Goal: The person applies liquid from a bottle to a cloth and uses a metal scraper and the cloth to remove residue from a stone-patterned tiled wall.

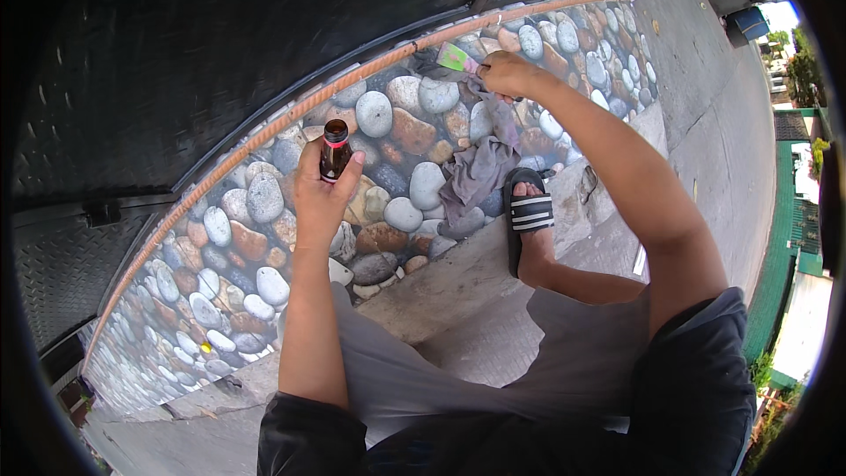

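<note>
My left hand point(322, 185) is wrapped round a small brown glass bottle point(335, 146) with an open mouth and a red band below its neck. It is held upright above the pebble-patterned sheet point(410, 132). My right hand point(511, 76), reaching to the far side, is closed on a flat scraper-like tool point(455, 56) with a light green, wide end. A crumpled grey cloth point(480, 172) hangs from beneath that hand and spreads over the sheet. Whether the right fingers also grip the cloth is hidden.
An orange-brown rope-like bar point(352, 70) runs along the sheet's far edge, beside a black metal gate point(264, 18). My foot in a black striped slide sandal point(530, 211) rests at the near edge. Concrete pavement point(714, 97) stretches to the right.
</note>
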`<control>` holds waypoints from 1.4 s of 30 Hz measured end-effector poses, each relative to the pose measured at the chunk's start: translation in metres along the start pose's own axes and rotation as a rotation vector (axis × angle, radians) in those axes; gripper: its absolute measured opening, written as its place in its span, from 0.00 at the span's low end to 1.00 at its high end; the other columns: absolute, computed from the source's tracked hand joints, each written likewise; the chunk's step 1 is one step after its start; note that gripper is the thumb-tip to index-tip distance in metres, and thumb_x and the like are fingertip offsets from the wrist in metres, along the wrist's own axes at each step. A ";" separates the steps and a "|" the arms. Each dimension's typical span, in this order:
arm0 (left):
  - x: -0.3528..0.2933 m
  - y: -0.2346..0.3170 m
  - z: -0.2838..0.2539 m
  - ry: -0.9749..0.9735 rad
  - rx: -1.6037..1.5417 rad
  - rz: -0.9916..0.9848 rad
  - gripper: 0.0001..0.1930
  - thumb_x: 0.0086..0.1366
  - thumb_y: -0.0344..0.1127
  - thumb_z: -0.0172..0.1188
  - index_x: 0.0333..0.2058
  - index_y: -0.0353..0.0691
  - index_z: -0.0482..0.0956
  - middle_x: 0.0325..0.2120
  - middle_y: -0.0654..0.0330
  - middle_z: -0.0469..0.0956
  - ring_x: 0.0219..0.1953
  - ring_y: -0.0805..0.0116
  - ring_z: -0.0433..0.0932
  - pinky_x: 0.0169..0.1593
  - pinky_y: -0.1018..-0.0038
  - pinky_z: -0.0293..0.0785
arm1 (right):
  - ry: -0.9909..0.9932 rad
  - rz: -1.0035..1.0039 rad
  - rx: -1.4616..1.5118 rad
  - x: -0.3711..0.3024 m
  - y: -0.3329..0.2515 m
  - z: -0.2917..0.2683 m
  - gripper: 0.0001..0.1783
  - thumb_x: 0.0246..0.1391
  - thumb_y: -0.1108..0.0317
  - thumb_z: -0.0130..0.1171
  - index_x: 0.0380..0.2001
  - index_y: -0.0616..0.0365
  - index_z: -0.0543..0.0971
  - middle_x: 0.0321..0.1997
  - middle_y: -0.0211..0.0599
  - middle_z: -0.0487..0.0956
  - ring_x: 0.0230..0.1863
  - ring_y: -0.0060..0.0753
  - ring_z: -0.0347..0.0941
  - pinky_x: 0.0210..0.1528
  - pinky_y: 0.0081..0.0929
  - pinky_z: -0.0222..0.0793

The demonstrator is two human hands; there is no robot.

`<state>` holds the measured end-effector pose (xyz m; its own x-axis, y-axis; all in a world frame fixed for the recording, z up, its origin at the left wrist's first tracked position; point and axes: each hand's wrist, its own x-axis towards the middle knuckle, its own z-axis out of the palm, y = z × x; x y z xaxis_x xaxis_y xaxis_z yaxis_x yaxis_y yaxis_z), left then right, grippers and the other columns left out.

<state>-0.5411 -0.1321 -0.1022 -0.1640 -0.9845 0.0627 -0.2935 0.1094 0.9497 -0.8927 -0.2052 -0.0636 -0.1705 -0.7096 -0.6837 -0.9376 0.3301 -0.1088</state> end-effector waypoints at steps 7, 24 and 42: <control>-0.008 -0.006 -0.031 0.064 0.075 0.034 0.16 0.64 0.38 0.69 0.45 0.38 0.75 0.30 0.67 0.72 0.29 0.80 0.69 0.32 0.79 0.68 | 0.356 -0.336 -0.268 -0.044 -0.006 -0.031 0.23 0.67 0.61 0.47 0.64 0.44 0.71 0.51 0.52 0.80 0.54 0.55 0.76 0.60 0.47 0.69; -0.031 0.001 -0.075 0.123 0.064 -0.165 0.17 0.66 0.39 0.67 0.49 0.38 0.76 0.34 0.65 0.78 0.36 0.79 0.74 0.41 0.80 0.70 | 0.478 -0.252 -0.162 0.012 -0.019 0.029 0.28 0.66 0.57 0.45 0.68 0.48 0.67 0.52 0.51 0.81 0.54 0.56 0.77 0.59 0.48 0.71; -0.019 -0.003 -0.051 0.103 -0.066 -0.109 0.14 0.65 0.34 0.68 0.43 0.36 0.73 0.26 0.67 0.70 0.25 0.82 0.66 0.27 0.82 0.64 | 0.478 -0.200 -0.259 0.026 -0.020 0.033 0.28 0.67 0.57 0.50 0.68 0.50 0.67 0.41 0.49 0.83 0.34 0.40 0.82 0.35 0.38 0.78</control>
<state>-0.4891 -0.1205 -0.0909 -0.0362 -0.9992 -0.0137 -0.2413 -0.0046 0.9704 -0.8682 -0.2100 -0.1028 -0.0434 -0.9647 -0.2599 -0.9990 0.0399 0.0187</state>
